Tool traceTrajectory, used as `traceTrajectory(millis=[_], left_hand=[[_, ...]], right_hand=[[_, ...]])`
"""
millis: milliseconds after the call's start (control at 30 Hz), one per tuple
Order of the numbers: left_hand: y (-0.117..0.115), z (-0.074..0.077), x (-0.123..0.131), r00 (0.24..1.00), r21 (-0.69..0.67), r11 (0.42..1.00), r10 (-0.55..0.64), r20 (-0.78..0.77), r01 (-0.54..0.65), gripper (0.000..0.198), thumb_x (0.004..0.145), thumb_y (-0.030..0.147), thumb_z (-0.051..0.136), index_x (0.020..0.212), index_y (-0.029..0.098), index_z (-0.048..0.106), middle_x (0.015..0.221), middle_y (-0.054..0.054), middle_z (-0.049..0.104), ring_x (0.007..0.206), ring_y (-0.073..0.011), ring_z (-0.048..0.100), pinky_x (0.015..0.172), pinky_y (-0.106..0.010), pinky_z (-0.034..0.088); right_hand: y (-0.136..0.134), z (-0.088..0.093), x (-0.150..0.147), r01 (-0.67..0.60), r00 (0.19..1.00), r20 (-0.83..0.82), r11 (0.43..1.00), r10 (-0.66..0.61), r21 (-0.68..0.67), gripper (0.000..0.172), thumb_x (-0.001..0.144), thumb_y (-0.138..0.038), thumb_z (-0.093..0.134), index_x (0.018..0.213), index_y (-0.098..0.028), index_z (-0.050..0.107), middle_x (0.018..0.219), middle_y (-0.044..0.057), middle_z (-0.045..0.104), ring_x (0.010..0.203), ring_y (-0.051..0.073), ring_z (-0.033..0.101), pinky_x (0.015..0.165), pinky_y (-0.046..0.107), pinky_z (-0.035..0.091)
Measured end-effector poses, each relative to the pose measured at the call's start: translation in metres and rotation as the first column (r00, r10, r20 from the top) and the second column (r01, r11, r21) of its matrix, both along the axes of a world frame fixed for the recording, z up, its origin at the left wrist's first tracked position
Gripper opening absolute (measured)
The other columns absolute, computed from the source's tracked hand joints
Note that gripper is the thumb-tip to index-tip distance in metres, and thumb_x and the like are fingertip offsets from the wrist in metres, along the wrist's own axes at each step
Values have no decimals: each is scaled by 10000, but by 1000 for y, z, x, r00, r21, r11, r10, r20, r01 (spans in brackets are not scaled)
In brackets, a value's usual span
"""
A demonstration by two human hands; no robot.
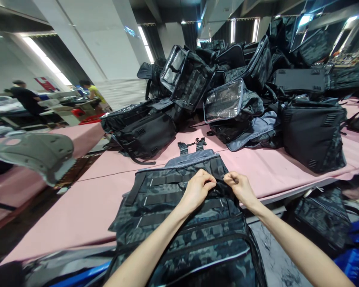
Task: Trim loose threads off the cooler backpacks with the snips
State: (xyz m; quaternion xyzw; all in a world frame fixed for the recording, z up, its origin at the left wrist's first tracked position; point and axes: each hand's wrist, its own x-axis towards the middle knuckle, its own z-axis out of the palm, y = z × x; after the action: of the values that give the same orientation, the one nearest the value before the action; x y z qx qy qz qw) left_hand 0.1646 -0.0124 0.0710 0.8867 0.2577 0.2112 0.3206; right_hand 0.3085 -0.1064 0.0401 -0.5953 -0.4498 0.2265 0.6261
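A dark camouflage backpack [179, 211] lies in front of me, with rows of black webbing across its panel and its shoulder straps [184, 148] stretched out at the far end. Over its upper right part, my left hand [200, 186] is closed in a pinch on a short black strap [220, 180]. My right hand [237, 184] is closed at the same strap, just past the bag's right edge. Only a small gap separates the hands. The ends of the strap are hidden by my fingers.
A pink-covered table [86, 207] carries the backpack. Behind it rises a large heap of similar bags [194, 79], with one boxy bag [314, 131] at the right. A grey chair back [37, 153] stands at left. Two people [25, 97] are farther back. Another bag [323, 215] lies below, right.
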Motion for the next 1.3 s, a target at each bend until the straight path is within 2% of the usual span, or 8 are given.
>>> traceTrajectory(millis=[100,367,500,600,800,933,1133,1300], left_hand=[[3,-4,0,1000,-21,1000,1,2,-1,123,757,148,536,715,189,644,782,5,536,756,-127,539,718,-254,411],[0,2,0,999,-12,999,37,30,-36,137,775,147,536,772,187,667,804,-6,575,766,-129,562,723,-250,428],[-4,9,13,983,121,989,65,174,-87,242,798,154,531,1011,212,628,1041,-35,572,885,-142,563,792,-268,445],[-3,12,23,994,230,973,-10,108,-15,192,786,151,556,941,213,650,1065,-31,591,929,-162,560,812,-283,446],[8,23,28,998,295,954,-36,-61,52,119,795,187,565,830,215,675,851,-7,671,815,-170,570,754,-290,440],[9,28,29,991,347,936,-7,-133,53,130,792,211,571,850,224,687,850,-16,678,807,-182,576,729,-294,438],[8,29,32,987,320,945,-13,-160,64,139,787,227,582,860,210,699,872,-25,684,820,-189,596,738,-301,444],[8,21,25,999,252,967,-39,-7,39,160,799,198,559,872,231,697,868,-4,699,809,-160,612,731,-273,458]], right_hand=[[5,2,8,-1,924,-382,1000,-9,-28,324,639,-416,655,587,-175,445,488,-84,279,421,41,213,401,203,166],[5,3,14,-61,866,-499,998,39,-28,453,532,-492,736,543,-177,410,450,-102,239,383,16,187,390,202,108],[3,8,13,-90,851,-521,996,66,-21,444,514,-478,757,560,-164,446,449,-104,253,376,11,184,385,201,101],[0,10,13,-94,852,-519,995,72,-16,410,542,-454,754,578,-152,480,450,-102,273,382,9,178,384,199,101],[0,22,14,32,943,-331,999,-33,-11,299,572,-347,747,773,-147,651,707,11,614,610,96,521,555,216,401],[3,33,11,61,972,-226,998,-57,9,259,577,-324,723,773,-165,660,806,30,653,728,145,574,680,270,447],[7,36,24,81,938,-345,989,-35,120,229,563,-307,722,556,-153,552,531,-45,456,465,49,343,449,207,296],[0,31,55,259,848,-520,938,-107,229,304,622,-385,692,831,-177,619,758,-15,569,438,15,196,393,198,171]])
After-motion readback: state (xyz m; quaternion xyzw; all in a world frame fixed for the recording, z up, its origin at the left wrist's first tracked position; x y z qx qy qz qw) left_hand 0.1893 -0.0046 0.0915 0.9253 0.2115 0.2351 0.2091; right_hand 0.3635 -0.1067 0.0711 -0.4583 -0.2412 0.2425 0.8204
